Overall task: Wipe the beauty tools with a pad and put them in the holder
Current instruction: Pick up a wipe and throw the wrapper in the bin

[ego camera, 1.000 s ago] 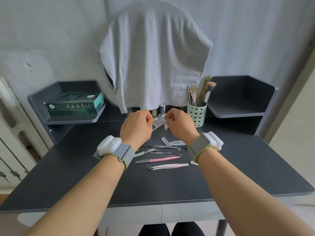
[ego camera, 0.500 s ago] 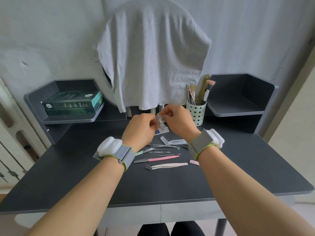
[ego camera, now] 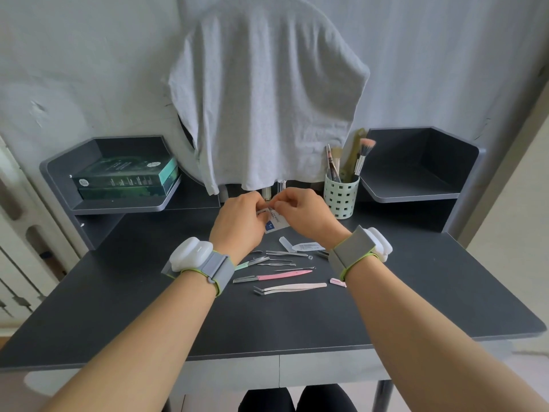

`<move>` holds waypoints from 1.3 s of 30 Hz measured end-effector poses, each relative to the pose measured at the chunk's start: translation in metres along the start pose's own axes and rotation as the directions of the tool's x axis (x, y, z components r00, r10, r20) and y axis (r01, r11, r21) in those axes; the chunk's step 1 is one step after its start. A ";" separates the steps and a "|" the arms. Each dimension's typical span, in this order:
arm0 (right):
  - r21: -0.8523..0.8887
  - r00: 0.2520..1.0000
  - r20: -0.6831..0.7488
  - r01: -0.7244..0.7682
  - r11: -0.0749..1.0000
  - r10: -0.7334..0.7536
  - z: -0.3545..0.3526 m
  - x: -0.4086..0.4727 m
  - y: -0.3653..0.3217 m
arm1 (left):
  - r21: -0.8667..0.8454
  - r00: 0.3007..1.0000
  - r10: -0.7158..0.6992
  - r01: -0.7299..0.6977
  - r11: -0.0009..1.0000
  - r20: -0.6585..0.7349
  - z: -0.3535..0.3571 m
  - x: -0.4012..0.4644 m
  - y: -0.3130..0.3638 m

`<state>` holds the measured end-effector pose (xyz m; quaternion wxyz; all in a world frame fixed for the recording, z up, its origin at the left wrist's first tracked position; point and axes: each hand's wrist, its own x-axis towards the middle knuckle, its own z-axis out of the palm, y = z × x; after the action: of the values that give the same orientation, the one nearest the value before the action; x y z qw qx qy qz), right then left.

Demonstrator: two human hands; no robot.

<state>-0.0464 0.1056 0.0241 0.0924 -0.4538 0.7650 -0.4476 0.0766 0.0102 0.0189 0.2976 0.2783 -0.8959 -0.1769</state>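
Observation:
My left hand [ego camera: 237, 224] and my right hand [ego camera: 303, 215] meet above the dark desk, both pinching a small white pad packet [ego camera: 276, 223] with a blue mark. Below them lie several beauty tools: a pink razor [ego camera: 273, 275], pale pink tweezers [ego camera: 292, 287], thin metal tools [ego camera: 285, 253] and a mint-handled tool [ego camera: 248, 264]. A torn wrapper piece [ego camera: 306, 247] lies beside them. The pale green perforated holder [ego camera: 341, 195] stands at the back right with brushes in it.
A grey cloth [ego camera: 267, 99] hangs over a round shape at the back. Green boxes [ego camera: 124, 176] lie on the left shelf; a bare shelf [ego camera: 416, 179] stands at the right. A small pink piece [ego camera: 338, 282] lies by my right wrist. Small bottles stand behind my hands.
Both hands drew closer together and shifted slightly back on the packet; the packet now hangs between the fingers, its blue mark facing me.

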 end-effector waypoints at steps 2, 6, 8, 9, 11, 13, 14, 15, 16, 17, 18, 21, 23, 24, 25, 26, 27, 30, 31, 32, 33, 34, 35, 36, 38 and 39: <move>0.019 1.000 0.000 0.004 1.000 -0.004 0.001 -0.001 0.000 | -0.012 1.000 -0.012 0.012 1.000 -0.011 0.000 0.000 -0.001; 0.027 1.000 0.009 0.017 1.000 -0.017 0.004 -0.002 -0.001 | -0.017 1.000 -0.016 0.015 1.000 -0.026 0.000 0.000 -0.003; 0.038 1.000 0.014 0.021 0.999 -0.022 0.004 -0.002 -0.001 | -0.015 0.999 -0.017 0.017 1.000 -0.036 0.000 -0.001 -0.003; 0.042 1.000 0.016 0.022 0.999 -0.022 0.005 -0.001 -0.001 | -0.014 0.999 -0.020 0.020 1.000 -0.037 0.000 0.000 -0.004; 0.036 1.000 0.016 0.021 0.999 -0.021 0.005 -0.001 0.000 | -0.014 0.999 -0.022 0.021 1.000 -0.032 -0.001 0.000 -0.005; 0.017 0.999 0.012 0.031 0.999 -0.031 0.006 -0.001 0.001 | -0.013 1.000 -0.014 0.014 1.000 -0.027 -0.002 0.001 -0.005; 0.009 0.999 0.008 0.034 0.999 -0.034 0.005 -0.001 0.001 | -0.014 1.000 -0.012 0.012 1.000 -0.026 -0.002 0.001 -0.005; 0.006 0.999 0.005 0.035 0.999 -0.035 0.005 -0.001 0.001 | -0.015 1.000 -0.011 0.011 1.000 -0.028 -0.002 0.001 -0.004; 0.007 0.999 0.003 0.034 0.999 -0.034 0.004 0.000 0.002 | -0.014 1.000 -0.013 0.012 1.000 -0.028 -0.003 0.000 -0.004; 0.011 1.000 0.003 0.031 0.999 -0.031 0.004 0.000 0.002 | -0.011 1.000 -0.013 0.012 1.000 -0.028 -0.003 0.000 -0.003; 0.015 1.000 0.005 0.030 0.999 -0.030 0.003 0.000 0.002 | -0.006 1.000 -0.012 0.012 1.000 -0.027 -0.003 0.001 -0.003; 0.009 0.999 0.000 0.046 0.999 -0.046 0.003 -0.001 0.002 | 0.008 1.000 -0.019 0.019 1.000 -0.019 -0.004 0.001 -0.001; -0.007 0.998 -0.013 0.057 0.998 -0.057 0.004 0.000 0.003 | 0.039 0.999 -0.034 0.034 0.999 -0.011 -0.006 0.001 0.001; -0.018 0.998 -0.023 0.061 0.998 -0.062 0.004 0.000 0.002 | 0.059 0.999 -0.039 0.039 0.997 -0.009 -0.006 0.001 0.002; -0.030 0.997 -0.033 0.066 0.997 -0.067 0.004 0.001 0.002 | 0.074 0.999 -0.039 0.040 0.996 -0.008 -0.007 0.001 0.002; -0.040 0.996 -0.044 0.072 0.997 -0.073 0.004 0.001 0.002 | 0.081 0.999 -0.040 0.040 0.996 -0.004 -0.007 0.001 0.002; -0.046 0.996 -0.052 0.076 0.996 -0.079 0.004 0.002 0.002 | 0.084 0.999 -0.039 0.039 0.996 0.000 -0.007 0.001 0.003; -0.047 0.994 -0.062 0.081 0.996 -0.084 0.004 0.002 0.001 | 0.084 0.999 -0.041 0.039 0.996 0.021 -0.006 0.001 0.002; -0.047 0.995 -0.064 0.080 0.996 -0.082 0.005 0.002 0.000 | 0.080 0.999 -0.041 0.039 0.996 0.027 -0.005 0.001 0.002; -0.045 0.995 -0.067 0.077 0.996 -0.080 0.005 0.002 0.000 | 0.075 0.999 -0.042 0.040 0.996 0.032 -0.005 0.002 0.002; -0.042 0.994 -0.074 0.071 0.997 -0.074 0.006 0.002 -0.001 | 0.071 0.999 -0.042 0.039 0.997 0.035 -0.005 0.002 0.003; -0.038 0.994 -0.082 0.063 0.997 -0.066 0.007 0.002 -0.001 | 0.068 0.999 -0.042 0.039 0.997 0.035 -0.005 0.002 0.003; -0.033 0.994 -0.091 0.052 0.998 -0.055 0.008 0.002 -0.002 | 0.065 0.999 -0.041 0.039 0.997 0.034 -0.005 0.002 0.003; -0.028 0.994 -0.100 0.042 0.999 -0.045 0.009 0.003 -0.002 | 0.061 0.999 -0.041 0.039 0.997 0.036 -0.005 0.002 0.003; -0.018 0.992 -0.124 0.023 1.000 -0.025 0.010 0.005 -0.003 | 0.055 0.998 -0.044 0.042 0.998 0.042 -0.005 0.002 0.002; -0.013 0.990 -0.140 0.011 1.000 -0.013 0.011 0.006 -0.003 | 0.052 0.998 -0.044 0.041 0.998 0.045 -0.005 0.002 0.002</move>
<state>-0.0417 0.0936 0.0218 0.0330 -0.4263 0.7695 -0.4744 0.0776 0.0098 0.0245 0.2657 0.3005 -0.9007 -0.1667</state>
